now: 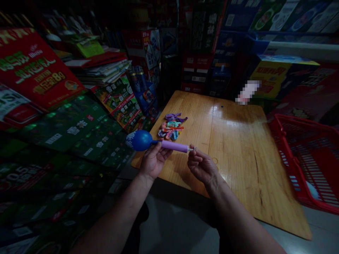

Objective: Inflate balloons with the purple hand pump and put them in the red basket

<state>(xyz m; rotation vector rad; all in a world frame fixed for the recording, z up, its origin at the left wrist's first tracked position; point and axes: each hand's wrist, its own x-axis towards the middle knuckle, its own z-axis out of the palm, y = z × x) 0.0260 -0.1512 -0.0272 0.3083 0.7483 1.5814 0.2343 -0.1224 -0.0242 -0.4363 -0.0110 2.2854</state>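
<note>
Balloon pump (174, 146), lilac, mid-frame over the counter (238, 141): left hand (155, 158) curled round its front end by the inflated blue balloon (141, 140), right hand (202, 164) pinching the plunger handle (195, 149). Probably best: hold balloon neck (154, 142) snug at that end, stroke straight along the pump axis.

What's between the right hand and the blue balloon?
In the head view, the purple pump, its balloon-side end in the left hand, its handle in the right hand.
</note>
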